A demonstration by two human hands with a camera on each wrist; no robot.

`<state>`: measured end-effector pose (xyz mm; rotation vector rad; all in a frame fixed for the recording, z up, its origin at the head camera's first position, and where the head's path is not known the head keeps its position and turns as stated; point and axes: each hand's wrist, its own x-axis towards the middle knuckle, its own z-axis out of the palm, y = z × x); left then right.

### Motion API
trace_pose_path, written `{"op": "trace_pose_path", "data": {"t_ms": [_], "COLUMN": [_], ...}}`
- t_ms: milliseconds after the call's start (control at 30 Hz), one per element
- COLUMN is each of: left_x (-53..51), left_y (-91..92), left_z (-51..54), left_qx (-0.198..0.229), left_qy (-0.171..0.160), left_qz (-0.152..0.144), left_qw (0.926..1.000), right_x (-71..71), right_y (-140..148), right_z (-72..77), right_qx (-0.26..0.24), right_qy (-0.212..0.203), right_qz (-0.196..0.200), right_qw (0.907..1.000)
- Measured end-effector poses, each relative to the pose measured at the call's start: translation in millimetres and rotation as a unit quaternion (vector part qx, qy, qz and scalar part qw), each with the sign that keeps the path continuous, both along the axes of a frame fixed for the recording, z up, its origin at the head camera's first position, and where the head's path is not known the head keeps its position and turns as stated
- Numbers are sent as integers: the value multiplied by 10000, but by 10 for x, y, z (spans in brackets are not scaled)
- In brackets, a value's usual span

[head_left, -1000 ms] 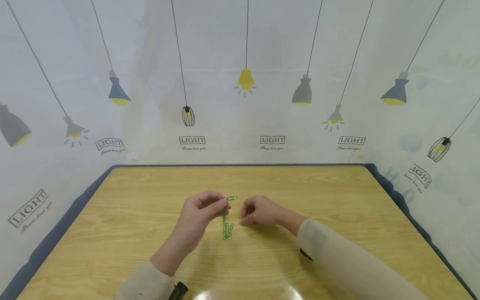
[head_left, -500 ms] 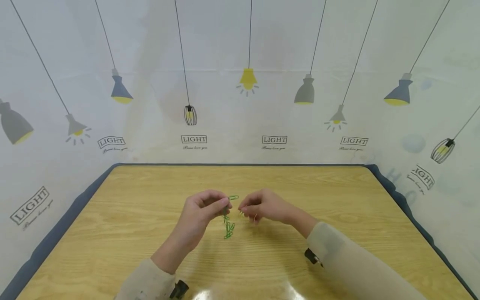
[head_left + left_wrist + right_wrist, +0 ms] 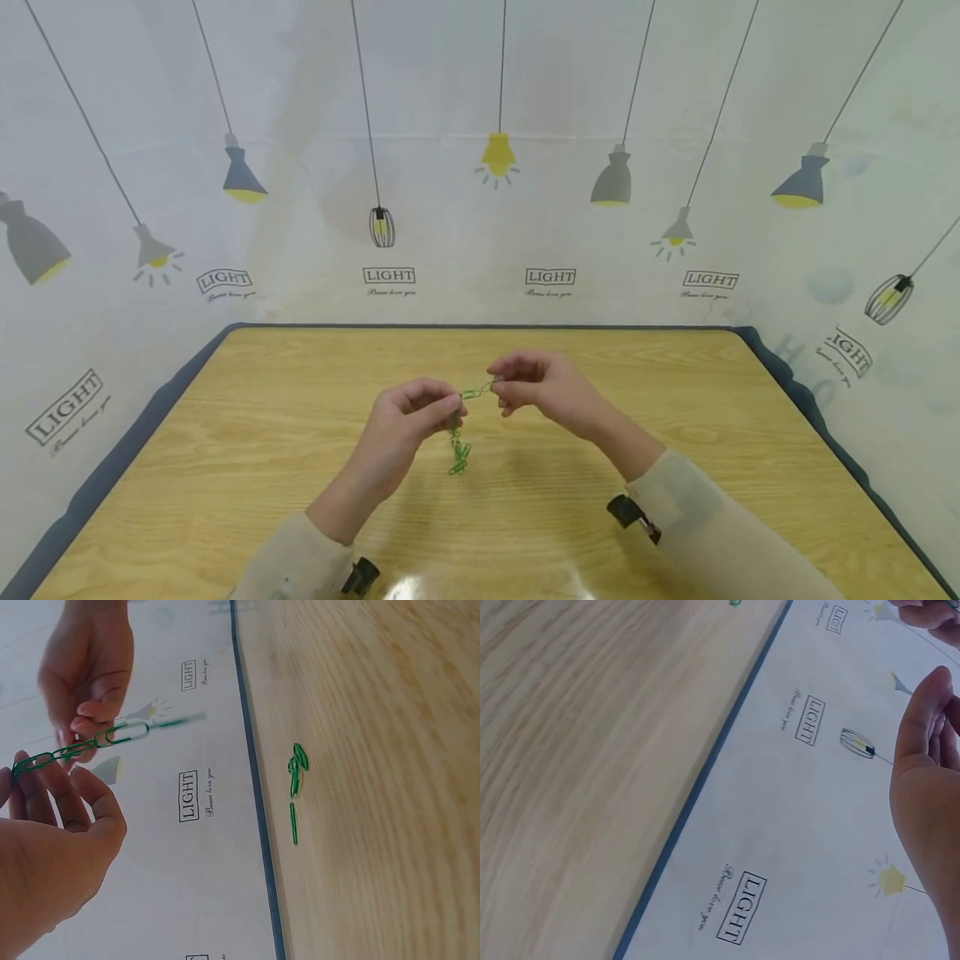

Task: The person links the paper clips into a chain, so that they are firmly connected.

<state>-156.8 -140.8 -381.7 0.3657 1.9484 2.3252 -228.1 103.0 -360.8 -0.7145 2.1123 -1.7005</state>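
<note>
Between thumb and index finger, the left hand [image 3: 401, 429] pinches a chain of green paper clips [image 3: 82, 745]. One green clip [image 3: 470, 394] sticks out past its fingertips toward the right. From the same fingers the rest of the chain [image 3: 459, 457] hangs down, its lower end bunched over the table. The right hand [image 3: 551, 392], slightly higher and to the right, pinches a small clip [image 3: 487, 387] whose near end meets the protruding green clip; whether the two are linked I cannot tell. The right wrist view shows the right hand [image 3: 926, 772] only at its edge.
A wooden table [image 3: 262, 483] with a dark blue edge lies under both hands. Behind it hangs a pale backdrop [image 3: 442, 208] printed with lamps. Dark devices [image 3: 632, 517] are strapped at both wrists.
The right hand has risen from near the tabletop with a small clip in its fingers and come level with the protruding green clip. The left hand has barely moved.
</note>
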Motion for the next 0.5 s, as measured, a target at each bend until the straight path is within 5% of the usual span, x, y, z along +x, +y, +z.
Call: {"op": "trace_pose_path", "data": {"t_ms": [500], "left_x": [-2], "left_y": [16], "left_z": [-27], "left_qx": [8], "left_qy": [35], "left_qz": [31], "left_qw": [10000], "right_x": [301], "right_y": [-58], "right_z": [221], "right_qx": [-669], "right_qy": [686], "right_qz": [-314], "right_qw": [9949]}}
